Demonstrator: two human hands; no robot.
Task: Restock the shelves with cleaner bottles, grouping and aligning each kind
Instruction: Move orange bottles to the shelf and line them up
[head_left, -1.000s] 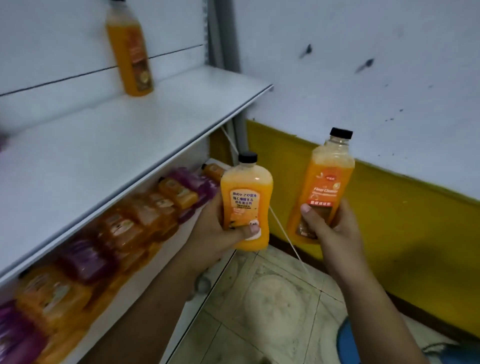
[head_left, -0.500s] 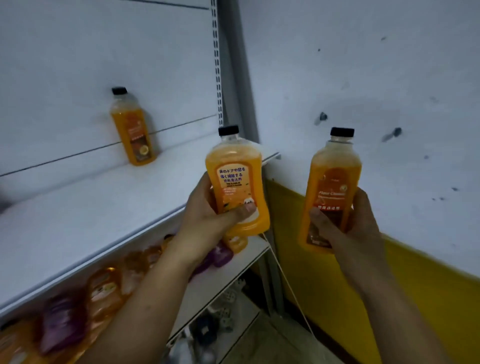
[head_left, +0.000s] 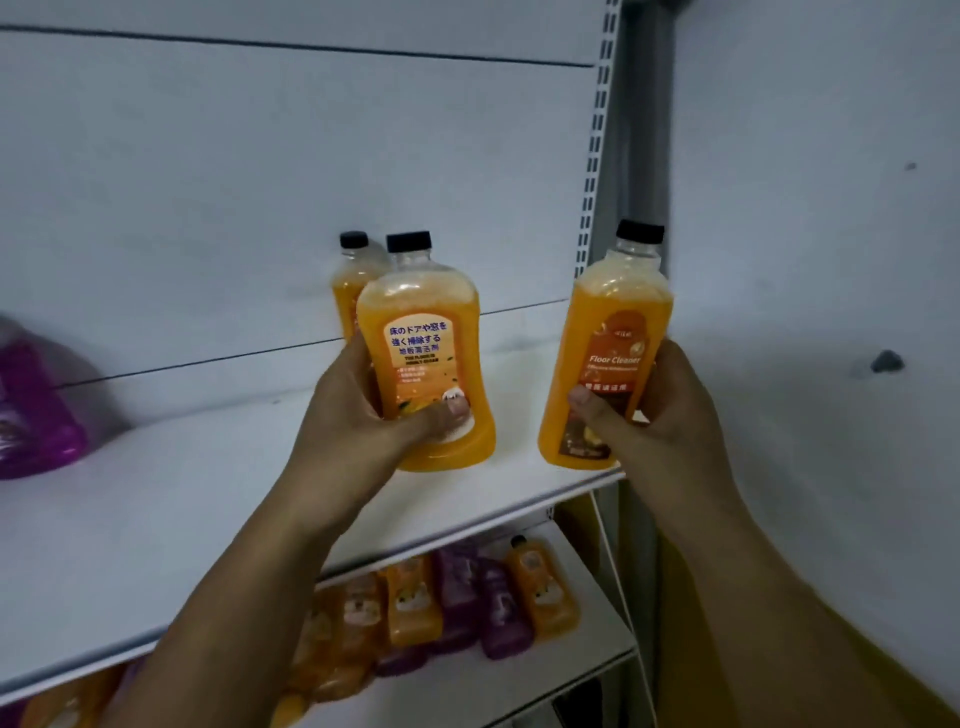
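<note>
My left hand (head_left: 358, 421) grips a wide orange cleaner bottle (head_left: 423, 358) with a black cap and Japanese lettering, held upright above the white upper shelf (head_left: 171, 499). My right hand (head_left: 654, 421) grips a taller orange bottle (head_left: 615, 317) labelled Floor Cleaner, upright over the shelf's right end. A third orange bottle (head_left: 350, 275) stands at the back of that shelf, partly hidden behind the left-hand bottle.
A purple bottle (head_left: 31, 400) sits at the shelf's left edge. The lower shelf (head_left: 587, 654) carries several orange and purple bottles lying in a row. A slotted upright (head_left: 597, 156) and a white wall (head_left: 810, 208) bound the shelf on the right.
Both hands have risen with their bottles and moved in toward the upper shelf. The left-hand bottle now covers part of the standing bottle. The view has tilted upward.
</note>
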